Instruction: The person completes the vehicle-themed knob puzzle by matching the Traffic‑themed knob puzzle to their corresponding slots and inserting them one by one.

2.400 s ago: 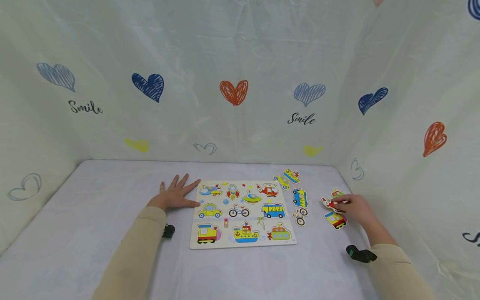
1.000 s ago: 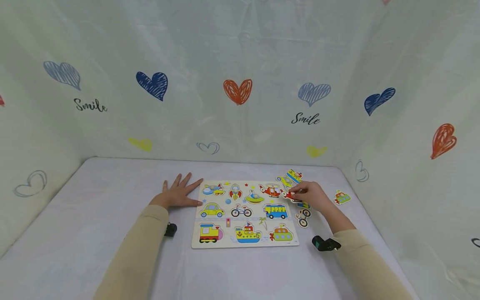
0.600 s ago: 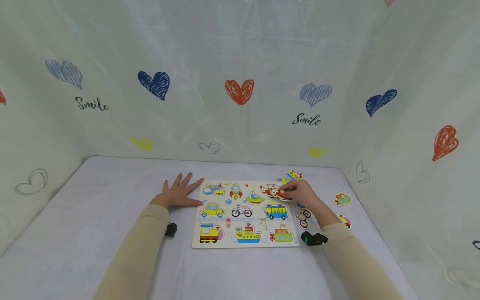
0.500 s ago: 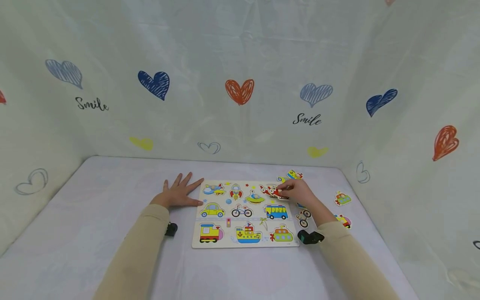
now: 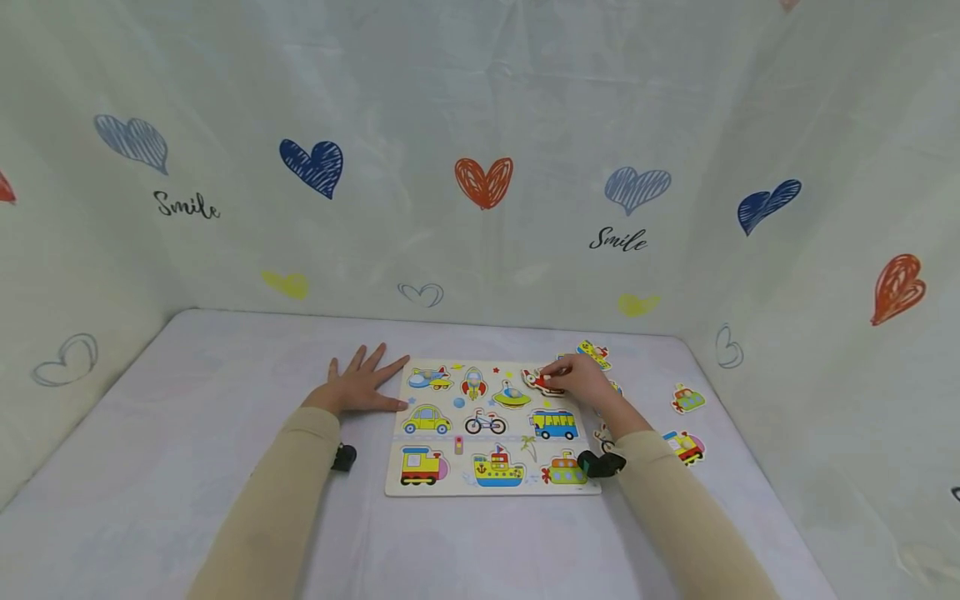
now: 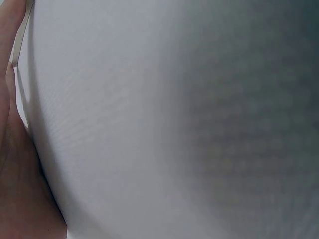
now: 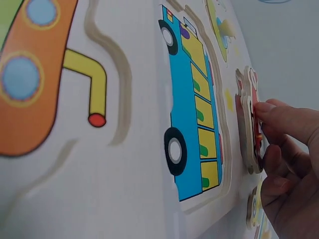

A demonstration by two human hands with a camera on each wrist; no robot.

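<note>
From the middle of the board [image 5: 491, 439], you had room to pass at 6 o'clock, over tabletop [image 5: 480, 546] between the left sleeve [image 5: 273, 496] and right sleeve [image 5: 682, 508], and along a narrow strip at 12, bounded by the wall [image 5: 352, 250]. Your left hand [image 5: 356, 390] blocked 9 to 10. Your right hand [image 5: 581, 379], pinching the helicopter [image 7: 249, 129], blocked 2, the boat [image 5: 594, 354] just beyond. The right sleeve barred 4; the train [image 5: 686, 447] and submarine [image 5: 687, 398] obstructed 3.

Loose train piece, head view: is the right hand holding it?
No, the right hand pinches the red helicopter piece, while the train piece lies on the table.
</note>
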